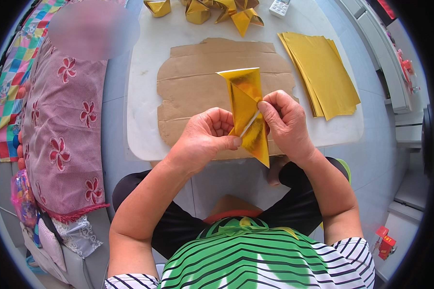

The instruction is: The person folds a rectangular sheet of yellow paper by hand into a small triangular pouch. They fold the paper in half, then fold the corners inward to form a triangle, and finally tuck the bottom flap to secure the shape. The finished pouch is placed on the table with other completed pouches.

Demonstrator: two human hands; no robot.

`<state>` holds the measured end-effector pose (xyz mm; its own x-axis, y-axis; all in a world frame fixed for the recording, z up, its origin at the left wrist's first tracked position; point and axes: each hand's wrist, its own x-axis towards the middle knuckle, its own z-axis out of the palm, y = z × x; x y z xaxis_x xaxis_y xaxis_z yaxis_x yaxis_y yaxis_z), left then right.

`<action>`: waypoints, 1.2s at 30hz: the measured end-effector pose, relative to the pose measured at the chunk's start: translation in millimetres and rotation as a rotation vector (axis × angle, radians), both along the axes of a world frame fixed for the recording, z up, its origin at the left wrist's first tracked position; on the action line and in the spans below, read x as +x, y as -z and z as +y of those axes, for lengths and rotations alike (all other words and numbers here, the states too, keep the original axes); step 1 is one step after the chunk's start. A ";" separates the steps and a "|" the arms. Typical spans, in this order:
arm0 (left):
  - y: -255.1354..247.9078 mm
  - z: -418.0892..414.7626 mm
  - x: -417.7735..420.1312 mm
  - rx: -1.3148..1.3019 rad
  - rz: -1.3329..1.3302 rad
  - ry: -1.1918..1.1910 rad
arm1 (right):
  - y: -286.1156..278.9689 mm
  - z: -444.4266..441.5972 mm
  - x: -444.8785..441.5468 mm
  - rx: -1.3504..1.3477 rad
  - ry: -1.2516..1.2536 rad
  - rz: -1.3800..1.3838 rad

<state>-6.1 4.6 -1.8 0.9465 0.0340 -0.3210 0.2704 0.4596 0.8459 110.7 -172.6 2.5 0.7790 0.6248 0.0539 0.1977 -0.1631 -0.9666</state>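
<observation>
Between my hands is a sheet of gold foil paper [244, 97], folded into a slanted shape with a pointed lower end and a thin white strip showing along its diagonal. My left hand [211, 133] pinches its lower left edge, the thumb lying in front. On the opposite side, my right hand [284, 121] grips the edge between thumb and forefinger, near the upper end of the white strip. The folded paper is held up above a brown cardboard sheet [191, 83], which lies on a white table [141, 119].
A stack of flat gold foil sheets [322, 74] lies at the table's right. Several folded gold foil pieces [199, 11] stand along the far side, with a white keypad device [279, 8] beside them. A sofa with a pink flowered cover [67, 126] runs along the left.
</observation>
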 end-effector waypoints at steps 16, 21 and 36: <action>3.3 0.8 0.5 -0.005 0.114 -0.089 | -5.7 3.9 -6.8 -0.014 -0.178 0.218; 2.0 3.1 0.2 -0.095 0.073 -0.152 | -3.0 -4.1 -5.5 0.156 -0.268 0.193; 0.5 10.7 -0.2 -0.277 -0.048 -0.163 | 5.8 -5.8 1.0 0.213 -0.207 0.058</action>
<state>-6.4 15.4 -2.4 0.9502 0.1039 -0.2939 0.1369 0.7081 0.6927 111.7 -178.4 -3.2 0.6417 0.7501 0.1599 0.1492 0.0824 -0.9854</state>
